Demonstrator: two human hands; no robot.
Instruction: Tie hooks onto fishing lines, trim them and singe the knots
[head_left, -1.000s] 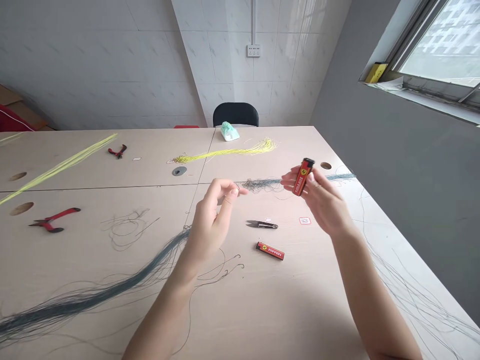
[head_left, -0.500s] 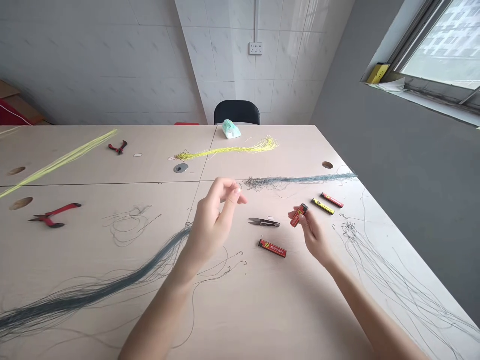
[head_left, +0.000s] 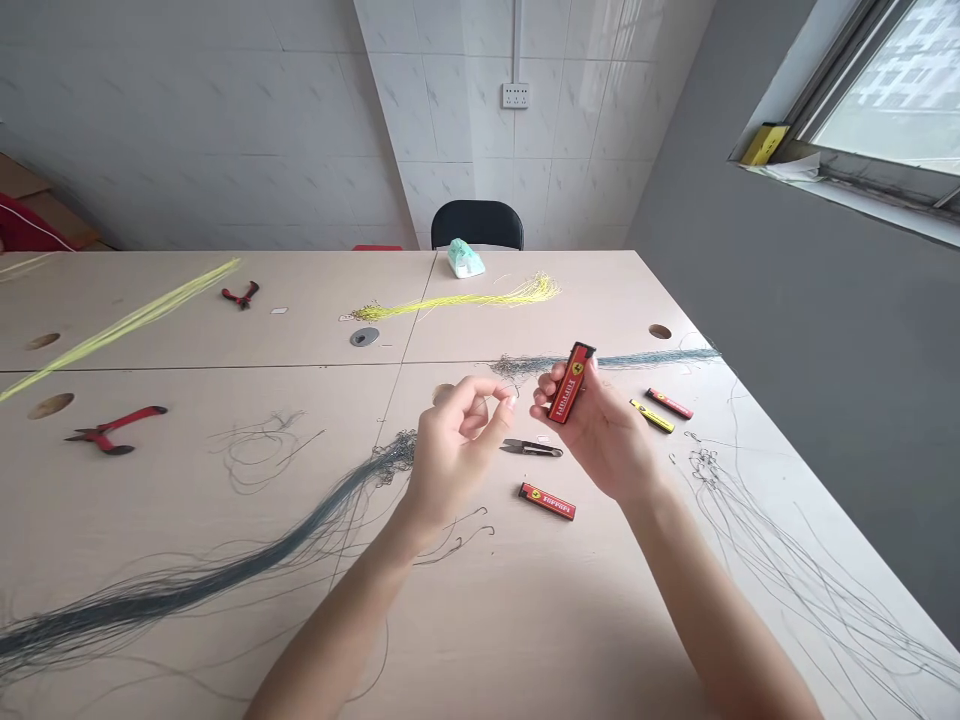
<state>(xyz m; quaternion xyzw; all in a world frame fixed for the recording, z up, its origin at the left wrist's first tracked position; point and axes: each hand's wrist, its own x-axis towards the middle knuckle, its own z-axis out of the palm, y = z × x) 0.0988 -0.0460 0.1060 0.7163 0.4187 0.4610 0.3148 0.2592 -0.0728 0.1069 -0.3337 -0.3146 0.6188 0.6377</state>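
Note:
My right hand (head_left: 611, 430) holds a red lighter (head_left: 571, 384) upright, its black top uppermost, just right of my left hand. My left hand (head_left: 461, 435) is pinched at thumb and forefinger around a small thin hook (head_left: 517, 391), whose line is hard to make out. Below the hands lie thread snips (head_left: 532, 448) and another red lighter (head_left: 547, 501). A yellow lighter (head_left: 652, 416) and a red one (head_left: 670, 403) rest right of my right hand. Left of my left hand a bundle of dark hooked lines (head_left: 285, 545) stretches across the table, its hook end partly hidden.
Loose hooked lines (head_left: 780, 540) spread along the right edge. Behind the hands lie a blue-grey line bundle (head_left: 645, 357) and a yellow bundle (head_left: 465, 299). Red-handled pliers (head_left: 116, 431) and a tangle of line (head_left: 262, 452) lie left. A soft pack (head_left: 465, 259) stands at the back.
My right hand has lifted the lighter and brought it left, turning it upright near my left hand. My left hand has moved slightly right and down, still pinching the hook.

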